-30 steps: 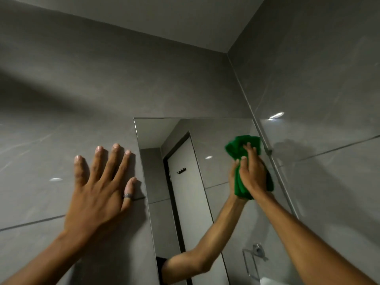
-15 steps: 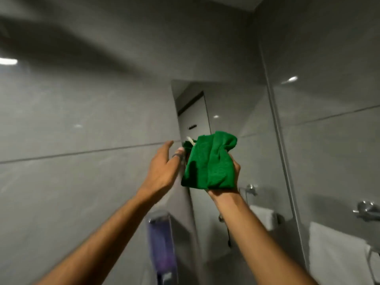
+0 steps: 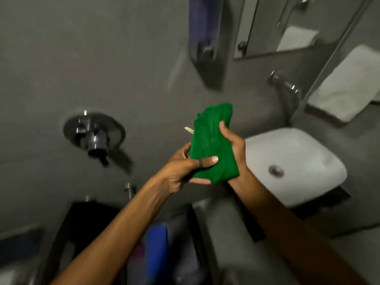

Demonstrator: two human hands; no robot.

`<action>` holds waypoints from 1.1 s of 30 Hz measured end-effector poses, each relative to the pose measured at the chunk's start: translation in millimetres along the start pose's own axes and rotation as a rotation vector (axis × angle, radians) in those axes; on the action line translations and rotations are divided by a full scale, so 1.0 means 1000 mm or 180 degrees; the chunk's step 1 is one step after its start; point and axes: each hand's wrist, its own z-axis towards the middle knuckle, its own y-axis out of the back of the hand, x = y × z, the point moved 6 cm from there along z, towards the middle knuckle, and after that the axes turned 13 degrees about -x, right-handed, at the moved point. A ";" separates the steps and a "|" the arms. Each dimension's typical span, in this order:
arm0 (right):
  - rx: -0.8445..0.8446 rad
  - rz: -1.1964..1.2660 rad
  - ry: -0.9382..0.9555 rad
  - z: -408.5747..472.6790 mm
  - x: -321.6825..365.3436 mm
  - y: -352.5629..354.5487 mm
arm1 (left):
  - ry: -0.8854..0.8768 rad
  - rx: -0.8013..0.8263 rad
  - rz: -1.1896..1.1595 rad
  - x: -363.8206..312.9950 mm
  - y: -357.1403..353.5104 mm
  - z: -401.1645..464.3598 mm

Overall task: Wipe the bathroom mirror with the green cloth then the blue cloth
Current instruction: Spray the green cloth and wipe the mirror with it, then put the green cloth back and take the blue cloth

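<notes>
The green cloth [image 3: 212, 142] is bunched and held in front of me, left of the sink, with a small white tag at its left edge. My right hand [image 3: 234, 145] grips its right side, thumb on top. My left hand [image 3: 185, 169], with a dark ring, pinches the cloth's lower left part with the thumb across it. The mirror [image 3: 287, 25] shows only its lower edge at the top right. A blurred blue thing [image 3: 156, 243] lies low between my forearms; I cannot tell if it is the blue cloth.
A white sink [image 3: 292, 161] with a drain sits to the right. A chrome tap [image 3: 285, 85] juts from the wall above it. A soap dispenser [image 3: 205, 31] hangs at top centre, a round chrome fitting [image 3: 93, 133] at left. White towels [image 3: 345, 87] hang right.
My right hand left the mirror and came down with the green cloth. My left hand left the wall and took hold of the cloth. The view swung down to the sink.
</notes>
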 end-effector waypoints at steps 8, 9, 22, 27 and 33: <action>0.0057 -0.1688 -0.1415 0.056 -0.229 0.092 | 0.0911 -0.0963 0.0061 0.253 0.101 -0.009; -0.0115 -0.1982 -0.1357 0.064 -0.257 0.107 | 0.1022 -0.1083 0.0030 0.287 0.110 -0.013; 0.0772 -0.4332 -0.0351 0.167 -0.501 0.199 | 0.1280 -0.1816 0.1329 0.527 0.177 0.056; 0.0682 -0.4663 0.0144 0.158 -0.500 0.188 | 0.0957 -0.2766 0.2151 0.507 0.213 0.048; 0.0662 -0.3959 -0.0244 0.124 -0.505 0.183 | 0.2114 -0.2652 0.2921 0.525 0.246 0.048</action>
